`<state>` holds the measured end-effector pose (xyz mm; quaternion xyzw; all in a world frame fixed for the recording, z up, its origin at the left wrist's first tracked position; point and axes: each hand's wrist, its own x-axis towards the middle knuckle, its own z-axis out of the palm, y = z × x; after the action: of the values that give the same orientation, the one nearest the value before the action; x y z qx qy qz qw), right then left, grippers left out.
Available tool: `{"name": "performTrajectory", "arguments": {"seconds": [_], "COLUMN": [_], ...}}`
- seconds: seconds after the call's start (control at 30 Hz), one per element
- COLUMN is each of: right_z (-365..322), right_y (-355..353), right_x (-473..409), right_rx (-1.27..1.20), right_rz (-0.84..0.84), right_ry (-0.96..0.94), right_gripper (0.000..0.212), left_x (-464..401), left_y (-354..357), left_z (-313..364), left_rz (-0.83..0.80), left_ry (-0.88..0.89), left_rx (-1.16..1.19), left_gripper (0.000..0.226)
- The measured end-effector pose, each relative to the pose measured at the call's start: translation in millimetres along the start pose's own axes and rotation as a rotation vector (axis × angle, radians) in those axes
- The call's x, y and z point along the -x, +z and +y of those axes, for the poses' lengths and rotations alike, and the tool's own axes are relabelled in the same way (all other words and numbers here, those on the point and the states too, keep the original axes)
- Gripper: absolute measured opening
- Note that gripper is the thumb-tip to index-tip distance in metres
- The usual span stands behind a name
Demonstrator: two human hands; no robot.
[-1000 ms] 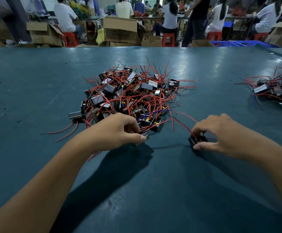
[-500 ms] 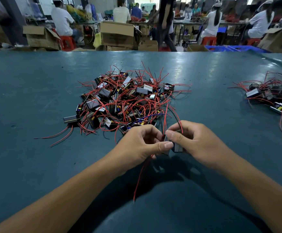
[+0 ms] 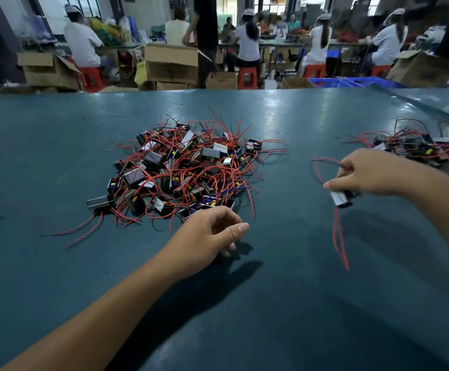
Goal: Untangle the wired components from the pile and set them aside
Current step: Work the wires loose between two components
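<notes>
Carrying one freed wired component (image 3: 341,198) in our right hand (image 3: 370,174), pinched above the worktop (image 3: 57,263), we head toward the sorted heap (image 3: 416,145). Our left hand (image 3: 207,241) hangs loosely curled, holding nothing, beside the tangled pile (image 3: 183,170). Next, we judge: put it down there.

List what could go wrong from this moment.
1. The red leads dangling from the component in the right hand may drag or snag on the way to the side pile.
2. The left hand, empty beside the main pile, may pull several tangled pieces at once.
</notes>
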<state>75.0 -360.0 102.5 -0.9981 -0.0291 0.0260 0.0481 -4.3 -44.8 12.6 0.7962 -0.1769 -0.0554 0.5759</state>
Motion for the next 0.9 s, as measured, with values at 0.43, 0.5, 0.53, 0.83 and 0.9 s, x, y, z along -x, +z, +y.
{"name": "performTrajectory", "arguments": {"seconds": [0.43,0.5,0.53,0.83,0.9], "right_z": [-89,-116,-127,-190,-200], "right_y": [20,28,31,35,34], "right_x": [-28,-31,-35,-101,-110], "right_rx": [-0.083,-0.224,-0.294,-0.218,-0.081], "right_rz": [0.143,0.176,0.195,0.283,0.194], "right_ry": [-0.21,-0.307,-0.314,-0.324,-0.371], "right_gripper": [0.035,0.026,0.026,0.035,0.043], "left_x": [4,4,4,4,3], "left_y": [-14,-15,-16,-19,-19], "left_z": [-5,-4,-4,1,1], "left_rz": [0.075,0.08,0.082,0.028,0.021], "left_ry": [0.104,0.155,0.177,0.229,0.234], "left_rx": [-0.381,-0.486,-0.525,-0.656,-0.676], "left_gripper": [0.007,0.009,0.01,0.022,0.02]}}
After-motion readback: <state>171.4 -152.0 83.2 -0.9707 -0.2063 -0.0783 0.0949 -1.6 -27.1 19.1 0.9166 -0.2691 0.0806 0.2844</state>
